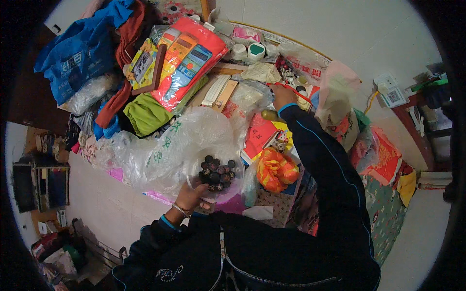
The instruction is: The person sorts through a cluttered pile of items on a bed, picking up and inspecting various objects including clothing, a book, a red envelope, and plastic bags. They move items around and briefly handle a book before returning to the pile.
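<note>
In my left hand (191,198) is a clear round plastic tub (238,172), gripped by its near rim with the thumb inside. Several round black pieces (214,177), some bearing gold characters like xiangqi pieces, lie heaped in its bottom. My right hand (284,96) is stretched out to the back of the pile, at the edge of a red-rimmed container (307,97) of small items. Its fingertips are hidden, so I cannot see whether they hold anything. A dark round piece (300,88) lies just beyond. Below the right wrist rests a brownish-green rounded object (269,115).
A large translucent plastic bag (164,156) spreads left of the tub. An orange-yellow knotted bag (277,170) and a red booklet (259,132) lie under my right arm. Farther back are packaged red textiles (193,54), green cloth (147,114), lidded jars (256,51) and a blue bag (78,62).
</note>
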